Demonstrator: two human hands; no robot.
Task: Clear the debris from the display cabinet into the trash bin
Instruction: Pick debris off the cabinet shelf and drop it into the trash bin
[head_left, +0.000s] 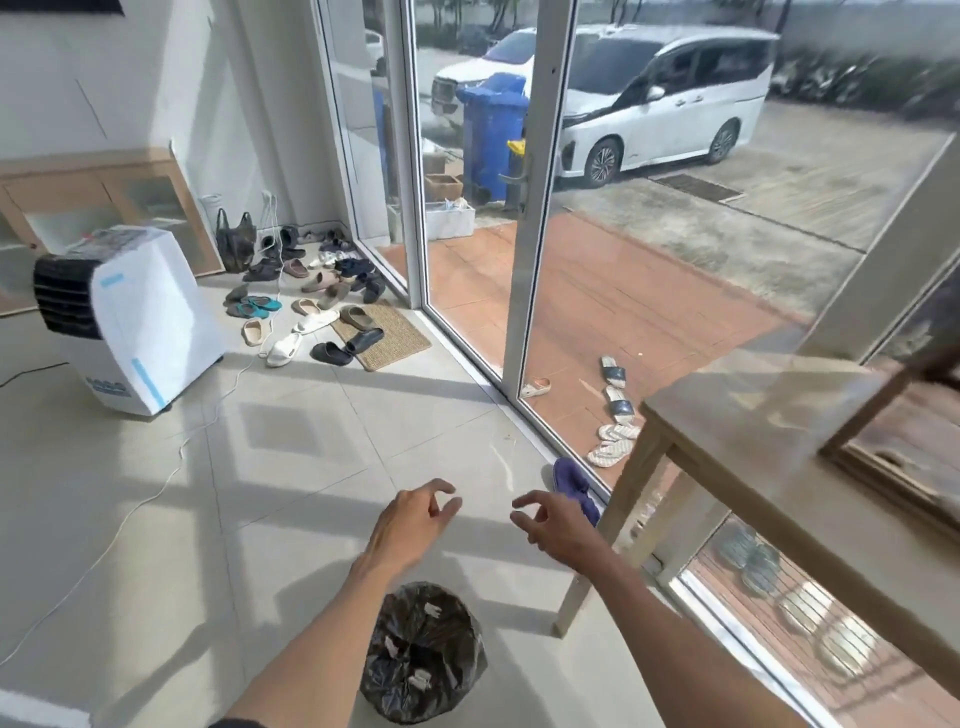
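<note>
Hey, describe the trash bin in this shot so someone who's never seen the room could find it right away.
Start at the pale wooden table standing against the glass wall on the right, then look down to the tiled floor just left of its near leg. The trash bin sits there, below the left hand and right hand. It is the only round container indoors, lined with crinkled black plastic holding pale scraps.

Black bag in trash bin (423, 654) w/ white scraps (421, 675); blue wheelie bin (491, 135).
</note>
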